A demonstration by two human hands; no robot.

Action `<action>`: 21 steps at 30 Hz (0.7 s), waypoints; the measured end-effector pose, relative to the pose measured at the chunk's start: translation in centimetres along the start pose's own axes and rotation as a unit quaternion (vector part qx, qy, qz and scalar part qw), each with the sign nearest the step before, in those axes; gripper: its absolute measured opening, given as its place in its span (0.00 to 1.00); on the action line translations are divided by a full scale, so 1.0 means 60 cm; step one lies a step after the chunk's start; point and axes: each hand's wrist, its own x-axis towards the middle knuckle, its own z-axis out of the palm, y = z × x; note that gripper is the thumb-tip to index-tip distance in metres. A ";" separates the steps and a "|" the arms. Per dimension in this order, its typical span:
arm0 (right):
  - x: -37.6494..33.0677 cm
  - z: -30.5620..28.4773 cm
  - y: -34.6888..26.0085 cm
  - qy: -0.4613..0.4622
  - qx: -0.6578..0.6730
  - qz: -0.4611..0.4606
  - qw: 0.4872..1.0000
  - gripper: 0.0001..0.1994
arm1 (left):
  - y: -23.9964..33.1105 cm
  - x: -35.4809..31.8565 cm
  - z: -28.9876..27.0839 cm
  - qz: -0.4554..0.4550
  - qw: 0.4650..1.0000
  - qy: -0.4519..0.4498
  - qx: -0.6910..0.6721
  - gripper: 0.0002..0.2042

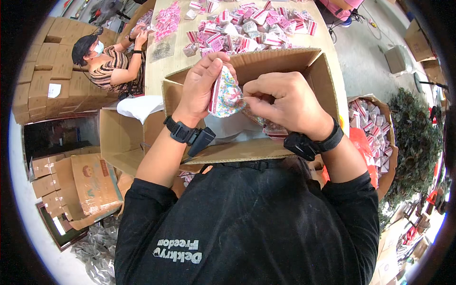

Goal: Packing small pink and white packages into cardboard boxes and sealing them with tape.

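- The packet (pixel 225 92), a small clear pouch with a red-striped edge and speckled contents, is held upright between the two hands, directly above the open box (pixel 247 61).
- The left hand (pixel 202 88) is closed around the packet's left side, fingers curled over its top edge and thumb behind.
- The right hand (pixel 285 102) is closed to a narrow pinch at the packet's right edge; what is pinched there, a flap or a seal, cannot be told from this view.
- The packet should be kept steady by the left hand while only the fingertips of the right hand work the edge, so that the contents are not crushed.
- The work is best kept over the box, so that anything dropped falls among the packets below the right hand.
- More packets lie in a pile (pixel 247 26) on the table (pixel 168 64) beyond the hands.
- A second person (pixel 111 59) is seated well to the left, hands apart from this work.
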 end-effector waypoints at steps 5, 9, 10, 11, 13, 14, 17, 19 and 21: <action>0.000 -0.001 -0.004 -0.005 0.000 -0.011 1.000 0.06 | -0.003 -0.003 -0.005 0.015 1.000 -0.014 -0.004 0.13; 0.002 -0.003 -0.008 -0.004 0.016 -0.018 1.000 0.05 | 0.000 -0.007 -0.005 0.035 0.998 -0.048 -0.028 0.16; 0.002 -0.004 -0.009 -0.009 0.023 -0.022 0.999 0.05 | 0.000 -0.007 -0.007 0.034 0.998 -0.047 -0.028 0.16; 0.002 -0.004 -0.009 -0.009 0.025 -0.021 0.999 0.05 | -0.001 -0.005 -0.010 0.034 0.996 -0.069 -0.037 0.16; 0.001 -0.004 -0.009 -0.024 0.048 -0.008 0.999 0.05 | -0.001 -0.003 -0.014 0.032 0.994 -0.092 -0.045 0.17; 0.001 -0.004 -0.008 -0.023 0.048 -0.008 0.999 0.05 | -0.003 -0.003 -0.012 0.038 0.994 -0.094 -0.046 0.17; 0.001 -0.004 -0.007 -0.034 0.061 -0.003 0.998 0.06 | -0.001 -0.004 -0.009 0.044 0.994 -0.094 -0.041 0.17; 0.000 -0.005 -0.006 -0.046 0.068 -0.003 0.997 0.06 | -0.001 -0.004 -0.007 0.045 0.994 -0.093 -0.038 0.17; 0.001 -0.004 -0.004 -0.046 0.062 -0.009 0.997 0.06 | 0.000 -0.004 -0.006 0.041 0.995 -0.087 -0.039 0.16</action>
